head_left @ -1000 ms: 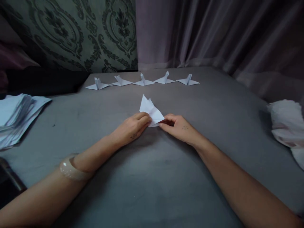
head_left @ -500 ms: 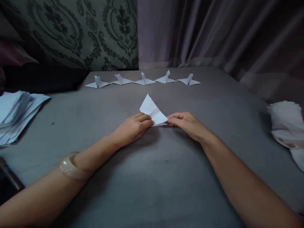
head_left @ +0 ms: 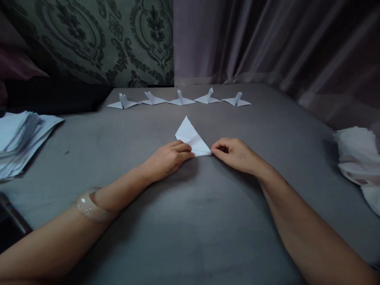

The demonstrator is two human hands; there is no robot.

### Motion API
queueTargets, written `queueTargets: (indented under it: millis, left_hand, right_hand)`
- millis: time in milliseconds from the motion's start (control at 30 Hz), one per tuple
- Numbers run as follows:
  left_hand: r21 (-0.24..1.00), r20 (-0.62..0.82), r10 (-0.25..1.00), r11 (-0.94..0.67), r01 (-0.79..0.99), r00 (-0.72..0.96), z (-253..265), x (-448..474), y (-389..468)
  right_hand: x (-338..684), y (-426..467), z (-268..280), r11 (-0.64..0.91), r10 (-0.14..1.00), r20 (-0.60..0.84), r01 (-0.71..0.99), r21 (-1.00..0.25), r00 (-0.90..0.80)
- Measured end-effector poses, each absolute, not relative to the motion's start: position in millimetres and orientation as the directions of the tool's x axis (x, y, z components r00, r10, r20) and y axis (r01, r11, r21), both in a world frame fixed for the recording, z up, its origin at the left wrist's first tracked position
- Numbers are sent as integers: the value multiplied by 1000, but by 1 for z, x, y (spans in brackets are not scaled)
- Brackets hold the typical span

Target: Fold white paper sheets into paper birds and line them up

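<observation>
A folded sheet of white paper lies on the grey table, one corner pointing away from me. My left hand is closed on its near left edge, the fingertips pressing the paper down. Thumb and forefinger of my right hand pinch the right-hand corner, where the layers come together in a point. The left fingers hide part of the near edge. Beyond it stands a row of several folded paper birds, wings spread.
On the left lies a stack of white paper sheets, with a dark object nearer to me. A crumpled whitish cloth sits at the right edge. Patterned wall and a curtain close off the back of the table.
The right hand has drawn slightly to the right, and the flap at the paper's right corner has come down flatter against the layer below. My left hand stays on the paper.
</observation>
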State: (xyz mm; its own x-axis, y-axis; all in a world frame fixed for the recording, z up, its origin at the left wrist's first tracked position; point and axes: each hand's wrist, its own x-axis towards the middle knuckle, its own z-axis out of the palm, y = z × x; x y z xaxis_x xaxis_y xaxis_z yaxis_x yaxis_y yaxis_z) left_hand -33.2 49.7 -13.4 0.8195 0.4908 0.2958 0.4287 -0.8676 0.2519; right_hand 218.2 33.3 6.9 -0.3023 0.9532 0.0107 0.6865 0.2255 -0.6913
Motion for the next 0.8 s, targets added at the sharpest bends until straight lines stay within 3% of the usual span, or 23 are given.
queueTargets:
  millis: [133, 233, 367, 567, 800]
  left_hand:
    - [252, 281, 464, -880, 402, 840, -13, -33, 50]
    - [218, 265, 441, -894, 392, 858, -15, -32, 52]
    - [181, 232, 435, -898, 401, 870, -18, -31, 54]
    - [151, 163, 475, -878, 454, 865, -17, -25, 54]
    - [41, 74, 533, -846, 532, 843, -13, -12, 50]
  right_hand:
    - [217, 37, 3, 197, 978, 185, 695, -692, -93]
    - [209, 34, 3, 269, 960, 261, 619, -738, -106]
    - [200, 29, 2, 330, 944, 245, 615, -717, -220]
    - [207, 42, -15, 198, 977, 207, 524, -828, -41]
    - [205, 52, -28, 80, 996, 88, 415, -906, 0]
